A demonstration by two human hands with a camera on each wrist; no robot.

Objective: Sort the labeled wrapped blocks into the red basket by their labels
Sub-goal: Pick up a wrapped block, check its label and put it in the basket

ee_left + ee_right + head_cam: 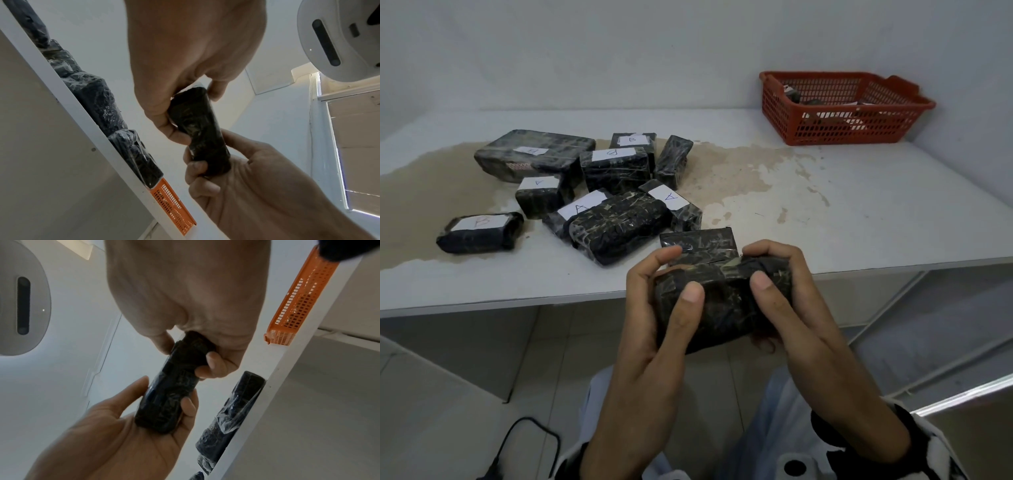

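Observation:
I hold one black wrapped block (722, 301) with both hands, just in front of the table's near edge. My left hand (681, 272) grips its left end and my right hand (756, 265) grips its right end, thumbs on top. No label shows on the side facing me. The wrist views show the same block (197, 129) (176, 386) gripped at both ends. Several more blocks (599, 192), some labelled A or B, lie heaped on the table's left half. The red basket (842, 126) stands at the back right with a few blocks inside.
Another black block (698, 241) lies at the table's (859, 212) near edge, right behind my hands. A brown stain spreads across the tabletop. White walls close the back and right. A black cable (524, 438) lies on the floor at lower left.

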